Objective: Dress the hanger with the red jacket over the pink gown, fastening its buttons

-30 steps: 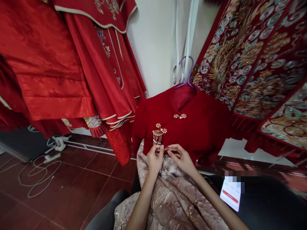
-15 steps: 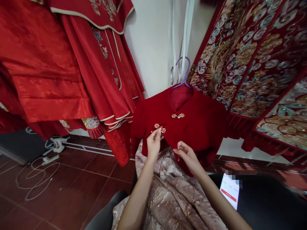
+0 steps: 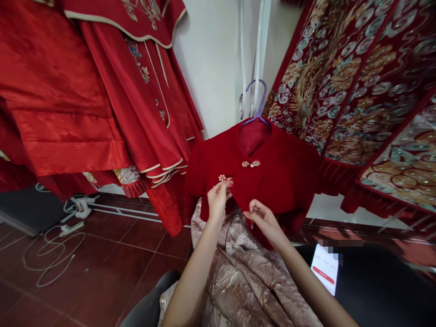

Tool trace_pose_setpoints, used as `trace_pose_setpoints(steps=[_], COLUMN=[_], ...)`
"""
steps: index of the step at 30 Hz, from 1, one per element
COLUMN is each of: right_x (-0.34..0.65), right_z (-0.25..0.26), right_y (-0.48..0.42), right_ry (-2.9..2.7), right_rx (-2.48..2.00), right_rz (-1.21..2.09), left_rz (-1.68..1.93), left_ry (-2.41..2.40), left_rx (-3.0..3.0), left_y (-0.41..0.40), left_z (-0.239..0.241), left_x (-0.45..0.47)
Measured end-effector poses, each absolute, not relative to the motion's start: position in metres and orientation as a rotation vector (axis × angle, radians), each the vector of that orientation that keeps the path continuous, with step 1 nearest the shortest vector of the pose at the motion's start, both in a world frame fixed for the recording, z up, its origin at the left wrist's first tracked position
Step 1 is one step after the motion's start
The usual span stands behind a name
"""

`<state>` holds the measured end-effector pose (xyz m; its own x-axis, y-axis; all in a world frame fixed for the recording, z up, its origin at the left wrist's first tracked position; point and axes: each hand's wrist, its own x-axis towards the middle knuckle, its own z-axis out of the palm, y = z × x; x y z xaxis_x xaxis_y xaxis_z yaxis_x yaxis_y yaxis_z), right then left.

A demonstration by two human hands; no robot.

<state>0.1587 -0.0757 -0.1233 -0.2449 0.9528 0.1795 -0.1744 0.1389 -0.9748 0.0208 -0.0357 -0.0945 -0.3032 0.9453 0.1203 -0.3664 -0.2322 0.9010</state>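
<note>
A red velvet jacket (image 3: 282,172) hangs on a purple hanger (image 3: 256,102) in front of me. My left hand (image 3: 217,201) is closed in a pinch on the pearl flower clasp (image 3: 225,179) at the jacket's front flap. My right hand (image 3: 263,220) pinches the lower edge of the same flap, just right of the left hand. A second pearl clasp (image 3: 250,164) sits fastened near the collar. Under my arms lies a pale pink and gold brocade skirt (image 3: 245,277).
Red satin robes (image 3: 102,91) hang at the left, and red panels with gold and silver embroidery (image 3: 357,81) at the right. White cables (image 3: 51,245) lie on the dark red tile floor. A white tag (image 3: 325,268) rests on a black surface at the lower right.
My left hand rose from the flap's lower edge to the pearl flower clasp, covering its tassel pendant. My right hand stayed low on the flap, so the hands have parted.
</note>
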Motion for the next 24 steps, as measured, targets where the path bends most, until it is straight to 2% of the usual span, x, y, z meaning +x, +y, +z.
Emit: trace_pose_setpoints(steps=[7, 11, 15, 20, 24], right_x=[0.186, 0.199, 0.204, 0.209, 0.215], right_z=[-0.115, -0.111, -0.107, -0.102, -0.099], right_y=[-0.072, -0.072, -0.073, -0.072, -0.072], right_ry=[-1.622, -1.741, -1.757, -1.795, -1.778], right_rx=[-0.836, -0.849, -0.867, -0.827, -0.834], right_rz=[1.289, 1.279, 1.260, 1.326, 1.303], left_rz=[1.654, 1.416, 1.139, 0.861, 0.838], left_ry=[1.122, 1.417, 1.505, 1.097, 0.882], left_rx=[1.845, 2.500, 2.873, 3.249, 3.339], left_y=[-0.024, -0.014, -0.001, 0.006, 0.006], left_z=[-0.050, -0.029, -0.010, 0.011, 0.017], left_x=[0.030, 0.035, 0.036, 0.027, 0.021])
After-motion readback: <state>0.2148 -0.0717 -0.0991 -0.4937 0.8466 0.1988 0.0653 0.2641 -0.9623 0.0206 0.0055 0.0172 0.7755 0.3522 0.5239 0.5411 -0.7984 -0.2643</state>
